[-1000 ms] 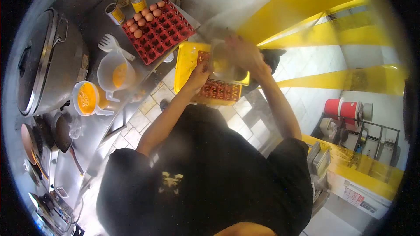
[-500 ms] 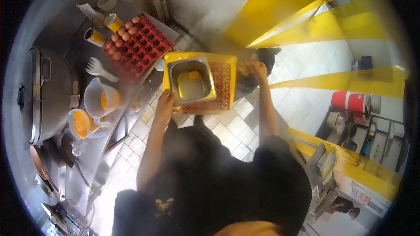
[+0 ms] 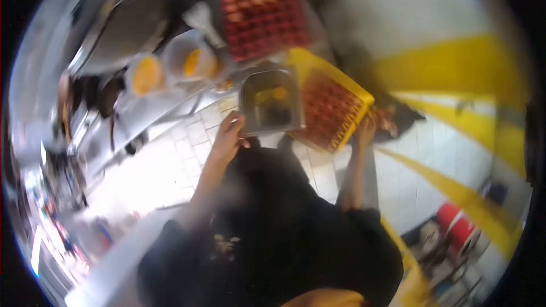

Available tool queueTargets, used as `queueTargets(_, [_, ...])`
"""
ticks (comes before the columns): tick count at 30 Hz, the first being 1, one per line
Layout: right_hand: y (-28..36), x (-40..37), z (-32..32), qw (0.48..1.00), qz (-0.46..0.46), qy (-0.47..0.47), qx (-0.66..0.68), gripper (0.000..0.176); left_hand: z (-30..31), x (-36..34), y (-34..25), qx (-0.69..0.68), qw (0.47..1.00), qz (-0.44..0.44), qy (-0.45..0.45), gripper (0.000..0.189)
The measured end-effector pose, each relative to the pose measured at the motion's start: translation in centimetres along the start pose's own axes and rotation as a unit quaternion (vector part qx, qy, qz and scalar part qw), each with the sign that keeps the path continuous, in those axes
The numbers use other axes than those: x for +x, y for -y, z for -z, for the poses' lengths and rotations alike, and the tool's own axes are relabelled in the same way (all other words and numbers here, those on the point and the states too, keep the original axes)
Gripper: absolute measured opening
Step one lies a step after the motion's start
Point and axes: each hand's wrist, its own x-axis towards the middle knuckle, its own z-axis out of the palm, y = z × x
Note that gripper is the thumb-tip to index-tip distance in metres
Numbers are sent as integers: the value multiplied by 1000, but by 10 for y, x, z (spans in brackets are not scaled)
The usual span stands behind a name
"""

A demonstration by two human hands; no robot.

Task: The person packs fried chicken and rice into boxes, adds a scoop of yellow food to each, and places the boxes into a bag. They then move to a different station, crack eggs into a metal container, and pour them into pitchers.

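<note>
My left hand (image 3: 229, 136) grips the near left edge of a square metal pan (image 3: 244, 102). Inside the pan lie orange egg yolks (image 3: 278, 94) in clear liquid. Just right of the pan is a yellow crate (image 3: 304, 59) with a red egg tray (image 3: 327, 102) in it. My right hand (image 3: 367, 128) is at the crate's right corner, beside a dark bag-like shape (image 3: 404, 119); motion blur smears its fingers, and brownish bits show near them.
A red egg tray with brown eggs (image 3: 264, 23) sits on the counter at the top. Two clear pitchers of orange egg liquid (image 3: 147, 75) and a white slotted utensil (image 3: 202, 23) stand left of it. Yellow strips (image 3: 449, 65) hang on the right.
The view has turned, so the counter and egg tray appear higher and further right. The pan now sits left of the crate rather than over it. My right hand has come closer to the crate.
</note>
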Motion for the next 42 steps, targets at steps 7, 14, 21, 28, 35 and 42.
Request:
queueTargets(7, [84,-75,-108,988,67,98,-95,34,39,-45,-58,-142,988,-50,-39,18])
queueTargets(14, [168,-74,-263,963,72,235,-114,34,117,3,-97,-328,944,-25,37,11])
queueTargets(21, [102,44,-457,698,445,355,-434,31,165,89,-47,-630,719,150,253,19])
queueTargets(28, [138,0,-516,620,515,329,-492,35,141,67,-68,-756,539,196,317,36])
queueTargets(35, [118,33,-529,636,549,320,-438,20,137,56,-82,-700,614,186,313,27])
queueTargets(42, [184,-33,-402,888,35,391,239,36,101,24,-91,-243,954,-29,171,12])
